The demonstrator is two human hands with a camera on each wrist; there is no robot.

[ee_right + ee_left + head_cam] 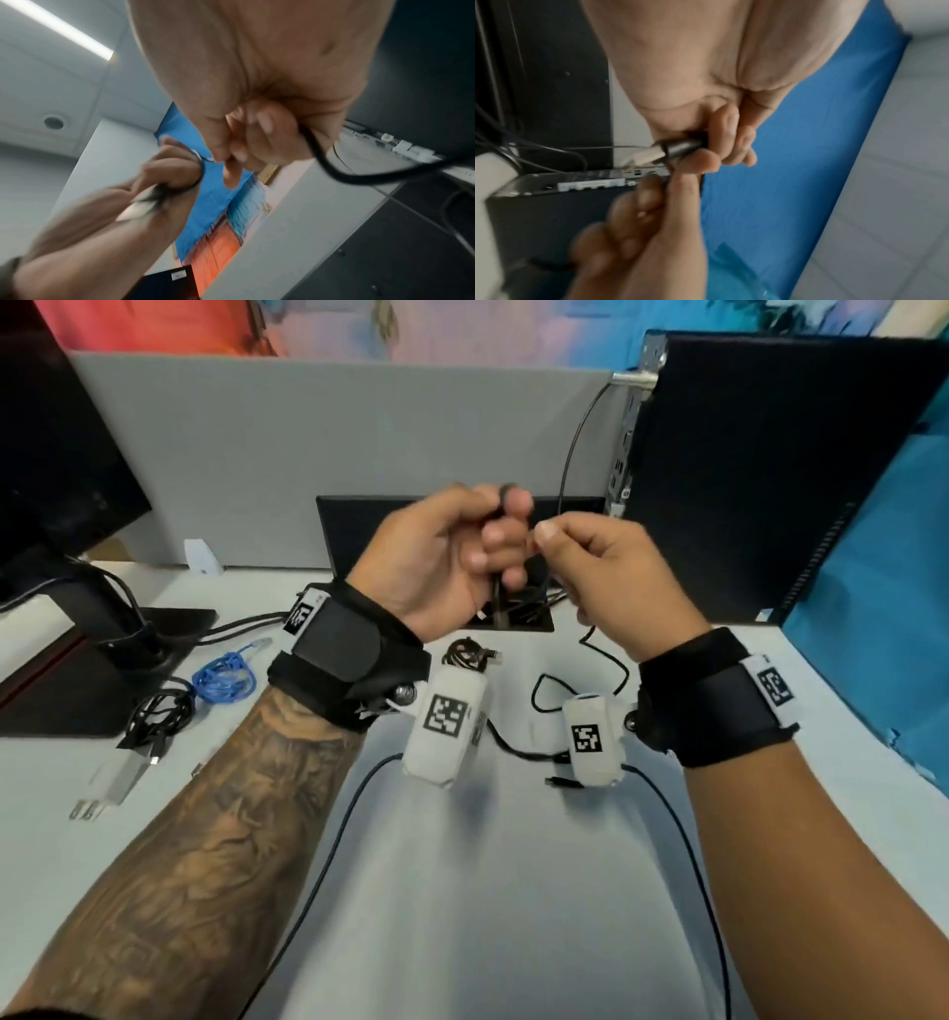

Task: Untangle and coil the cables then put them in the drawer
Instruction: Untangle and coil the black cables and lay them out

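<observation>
White desk (pixel 462 891) beneath grey partition (pixel 308 454), both hands, left (pixel 436 562), right (pixel 606 572), pinching one black cable (pixel 606 670).

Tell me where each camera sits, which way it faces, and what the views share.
Head: on the head, looking down at the desk; both forearms, left hand, right hand.
Left wrist: along the palm; fingers pinch the black cable.
Right wrist: tilted up toward the ceiling; its fingers hold the cable.
Shared: both hands and the cable.

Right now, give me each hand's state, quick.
Left hand: closed, gripping the black cable by its plug end.
Right hand: closed, pinching the same cable.
</observation>
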